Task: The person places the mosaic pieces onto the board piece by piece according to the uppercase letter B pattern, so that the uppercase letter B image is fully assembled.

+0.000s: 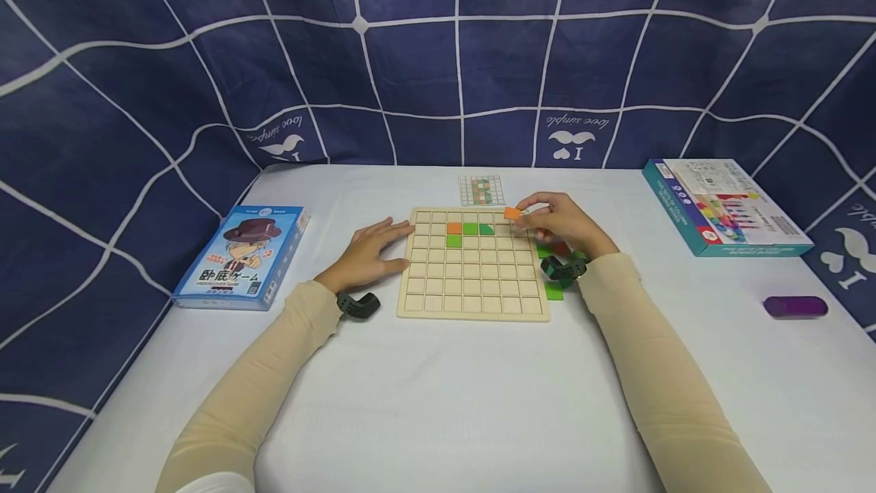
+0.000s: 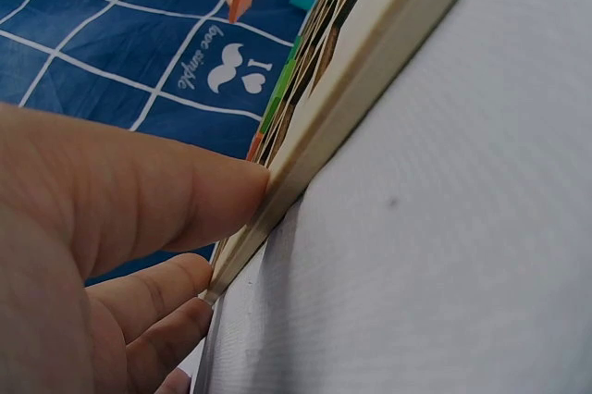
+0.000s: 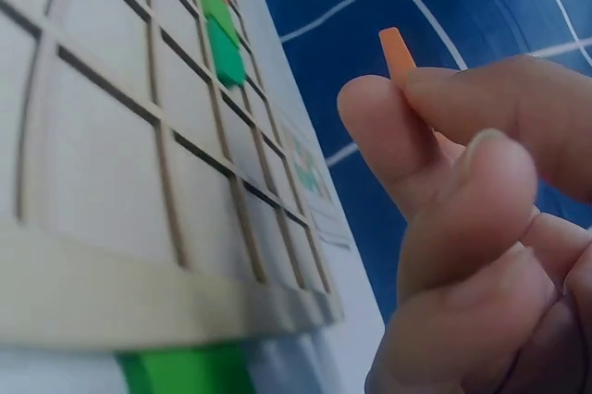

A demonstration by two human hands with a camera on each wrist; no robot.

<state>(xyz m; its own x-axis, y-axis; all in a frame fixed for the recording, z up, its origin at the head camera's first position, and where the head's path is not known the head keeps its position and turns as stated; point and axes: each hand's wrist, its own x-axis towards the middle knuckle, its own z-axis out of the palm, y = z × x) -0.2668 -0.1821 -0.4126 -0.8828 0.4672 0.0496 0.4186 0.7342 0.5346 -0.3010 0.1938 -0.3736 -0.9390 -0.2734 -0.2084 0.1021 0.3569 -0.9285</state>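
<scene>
A wooden grid board (image 1: 472, 312) lies flat on the white table. Near its upper left corner sit an orange square tile (image 1: 455, 228), two light green square tiles (image 1: 470, 229) and a dark green rounded tile (image 1: 487, 230). My left hand (image 1: 372, 253) rests at the board's left edge, fingers extended, with the thumb (image 2: 217, 192) touching the rim. Over the upper right corner my right hand (image 1: 557, 223) pinches an orange tile (image 3: 398, 52) between thumb and index finger, raised above the board. The remaining fingers of that hand are curled.
A printed pattern card (image 1: 481, 191) lies behind the board. Loose green tiles (image 1: 554, 291) spread along its right side, partly under the right wrist. A blue game box (image 1: 239, 257) stands left, a teal box (image 1: 725, 208) right, and a purple cylinder (image 1: 795, 306) farther right.
</scene>
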